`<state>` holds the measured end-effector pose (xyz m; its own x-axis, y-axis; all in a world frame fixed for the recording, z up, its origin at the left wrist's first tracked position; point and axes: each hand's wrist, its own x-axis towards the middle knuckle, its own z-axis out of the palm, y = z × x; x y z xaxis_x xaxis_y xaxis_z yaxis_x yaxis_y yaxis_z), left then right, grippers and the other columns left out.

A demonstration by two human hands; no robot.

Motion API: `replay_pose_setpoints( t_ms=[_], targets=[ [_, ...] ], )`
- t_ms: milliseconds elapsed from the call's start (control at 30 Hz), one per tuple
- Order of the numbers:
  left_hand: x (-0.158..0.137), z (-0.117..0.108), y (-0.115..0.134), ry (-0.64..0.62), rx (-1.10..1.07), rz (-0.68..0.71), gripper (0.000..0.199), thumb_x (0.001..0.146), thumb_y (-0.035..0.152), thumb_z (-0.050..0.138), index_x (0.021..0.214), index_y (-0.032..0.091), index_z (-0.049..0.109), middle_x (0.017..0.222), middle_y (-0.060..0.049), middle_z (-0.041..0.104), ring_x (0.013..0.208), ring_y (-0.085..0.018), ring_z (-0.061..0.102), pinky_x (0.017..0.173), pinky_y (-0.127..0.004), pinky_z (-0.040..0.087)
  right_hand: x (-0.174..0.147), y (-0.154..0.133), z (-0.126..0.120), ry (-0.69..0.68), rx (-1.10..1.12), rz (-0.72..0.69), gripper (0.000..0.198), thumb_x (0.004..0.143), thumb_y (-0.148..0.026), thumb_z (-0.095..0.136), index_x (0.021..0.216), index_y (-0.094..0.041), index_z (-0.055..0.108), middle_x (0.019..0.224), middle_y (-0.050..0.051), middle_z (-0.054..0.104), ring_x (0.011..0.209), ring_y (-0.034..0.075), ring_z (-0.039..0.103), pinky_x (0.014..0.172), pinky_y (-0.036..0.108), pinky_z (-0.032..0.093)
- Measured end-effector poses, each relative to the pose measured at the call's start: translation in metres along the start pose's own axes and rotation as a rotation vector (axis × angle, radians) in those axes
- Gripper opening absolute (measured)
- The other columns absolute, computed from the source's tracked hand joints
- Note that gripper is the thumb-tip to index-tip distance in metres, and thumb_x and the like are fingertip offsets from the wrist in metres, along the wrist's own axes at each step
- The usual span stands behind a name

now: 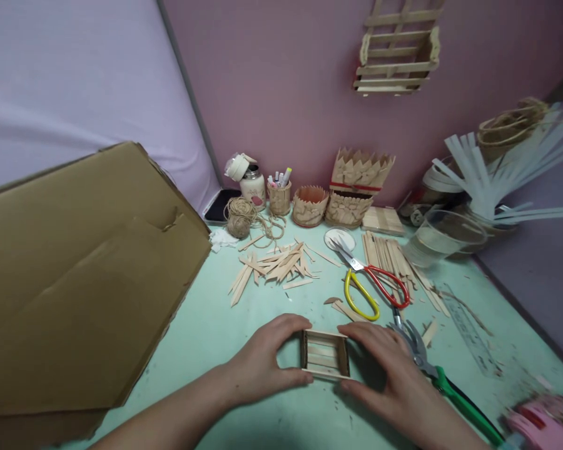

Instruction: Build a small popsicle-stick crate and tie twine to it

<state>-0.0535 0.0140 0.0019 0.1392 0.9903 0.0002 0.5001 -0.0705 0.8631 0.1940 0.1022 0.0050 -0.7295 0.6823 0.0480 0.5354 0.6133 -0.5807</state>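
A small open box of wooden craft sticks (326,356) with dark cardboard end walls rests between my hands near the front of the table. Thumb and fingers of my left hand (267,356) grip its left corners. On the other side, my right hand (387,375) pinches the right corners the same way. Beyond the box lie loose, cut wooden sticks (281,265) in a heap. Scissors (370,281) with one red and one yellow handle lie past my right hand. Green-handled pruning shears (450,387) lie partly behind that hand.
A large cardboard sheet (89,281) takes up the left side. Twine (239,219), a pen holder (280,199) and stick-covered containers (309,206) stand along the wall. At right are a plastic cup (445,234), a clear ruler (471,331) and a pink glue gun (544,422).
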Motion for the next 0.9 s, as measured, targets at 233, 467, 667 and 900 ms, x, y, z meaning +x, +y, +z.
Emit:
replay_pose_setpoints(
  t_ms=[233,467,667,900],
  targets=[
    [0.000,0.001,-0.003,-0.013,-0.011,-0.009,0.068,0.069,0.042,0.082,0.128,0.022,0.056,0.134,-0.012,0.059,0.124,-0.027,0.055,0.108,-0.041,0.043,0.000,0.003,0.001,0.005,-0.031,-0.055,0.055,0.078,-0.047,0.071,0.128,-0.030,0.057,0.124,0.010,0.066,0.117,0.032,0.059,0.096,0.053,0.045],
    [0.002,0.000,-0.005,-0.031,-0.024,-0.009,0.066,0.068,0.040,0.083,0.126,0.023,0.057,0.133,-0.011,0.059,0.123,-0.026,0.056,0.107,-0.038,0.044,0.001,0.006,0.000,0.051,-0.055,-0.119,0.053,0.079,-0.049,0.070,0.126,-0.031,0.059,0.121,0.010,0.068,0.113,0.031,0.062,0.090,0.048,0.050],
    [0.003,0.000,-0.004,-0.028,-0.043,-0.002,0.066,0.067,0.041,0.083,0.126,0.024,0.058,0.131,-0.011,0.061,0.121,-0.027,0.058,0.105,-0.038,0.046,0.001,0.010,0.002,0.067,-0.061,-0.131,0.054,0.077,-0.051,0.071,0.127,-0.032,0.060,0.119,0.009,0.069,0.111,0.032,0.064,0.088,0.047,0.052],
    [0.003,0.000,-0.005,-0.030,-0.024,-0.010,0.067,0.067,0.041,0.083,0.126,0.024,0.058,0.132,-0.012,0.060,0.121,-0.027,0.057,0.106,-0.039,0.046,0.000,0.010,0.002,0.038,-0.035,-0.093,0.054,0.076,-0.051,0.072,0.126,-0.032,0.062,0.118,0.010,0.069,0.111,0.032,0.063,0.092,0.049,0.050]
  ],
)
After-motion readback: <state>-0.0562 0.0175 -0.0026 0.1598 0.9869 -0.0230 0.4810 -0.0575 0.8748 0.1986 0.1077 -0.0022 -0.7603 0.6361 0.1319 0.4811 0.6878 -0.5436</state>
